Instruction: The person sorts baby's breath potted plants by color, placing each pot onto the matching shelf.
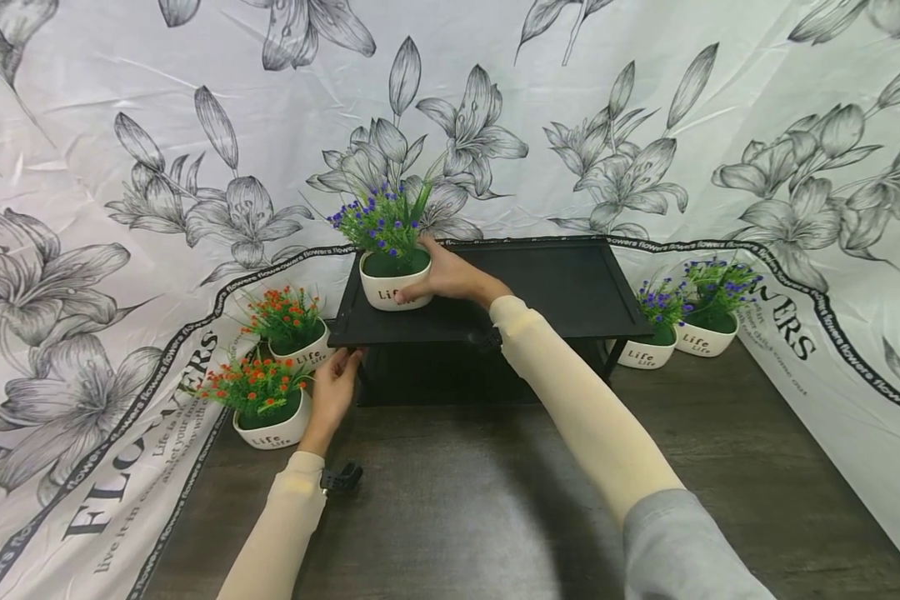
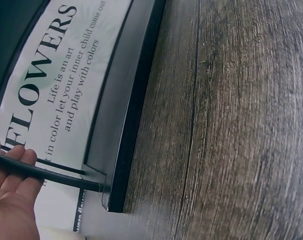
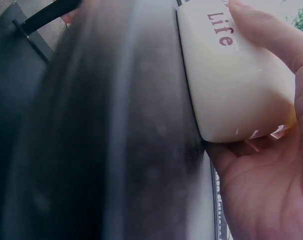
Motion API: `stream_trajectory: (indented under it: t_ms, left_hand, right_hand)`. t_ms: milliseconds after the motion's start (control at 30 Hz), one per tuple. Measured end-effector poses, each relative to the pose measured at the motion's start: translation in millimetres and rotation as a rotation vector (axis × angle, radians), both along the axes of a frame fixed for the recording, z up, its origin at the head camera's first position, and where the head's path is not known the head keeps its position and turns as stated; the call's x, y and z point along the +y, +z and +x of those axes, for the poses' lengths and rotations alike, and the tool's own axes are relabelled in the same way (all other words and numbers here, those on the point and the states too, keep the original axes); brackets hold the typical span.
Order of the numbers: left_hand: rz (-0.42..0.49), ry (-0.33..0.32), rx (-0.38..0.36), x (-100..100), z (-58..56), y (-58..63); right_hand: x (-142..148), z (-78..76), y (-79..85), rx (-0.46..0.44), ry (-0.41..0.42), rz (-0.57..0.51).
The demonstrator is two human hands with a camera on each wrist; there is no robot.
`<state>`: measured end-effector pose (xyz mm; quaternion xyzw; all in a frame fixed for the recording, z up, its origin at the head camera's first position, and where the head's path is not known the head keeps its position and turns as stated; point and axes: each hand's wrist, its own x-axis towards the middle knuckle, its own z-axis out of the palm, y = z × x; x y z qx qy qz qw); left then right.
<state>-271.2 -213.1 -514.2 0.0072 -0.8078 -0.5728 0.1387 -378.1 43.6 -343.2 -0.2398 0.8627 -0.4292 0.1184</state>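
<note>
My right hand (image 1: 453, 271) grips a white pot of purple flowers (image 1: 395, 287) on the left part of a black two-tier shelf (image 1: 547, 287). Its thumb lies across the front lettering; the other fingers go behind the pot. In the right wrist view the base of the white pot (image 3: 236, 85) sits right at the shelf top. My left hand (image 1: 333, 392) is at the shelf's front left corner, below the top board. The left wrist view has its fingers (image 2: 26, 167) curled behind the thin black shelf leg (image 2: 66, 178), thumb at the frame's edge.
Two white pots with orange flowers, one nearer (image 1: 270, 429) and one behind (image 1: 300, 346), stand left of the shelf. Right of it are two purple-flowered pots (image 1: 708, 335). Beneath everything lies a dark wooden table (image 1: 435, 500). A flower-printed cloth (image 1: 270, 133) hangs behind.
</note>
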Motion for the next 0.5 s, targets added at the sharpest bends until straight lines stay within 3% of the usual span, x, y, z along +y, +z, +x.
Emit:
stream_trajectory:
  t_ms: [267, 500]
  left_hand:
    - [-0.025, 0.014, 0.010, 0, 1.5, -0.4]
    - [-0.013, 0.007, 0.009, 0, 1.2, 0.8]
  right_hand:
    - [0, 1.1, 0.9, 0.003, -0.008, 0.028]
    - [10, 4.8, 9.0, 0.070, 0.037, 0.000]
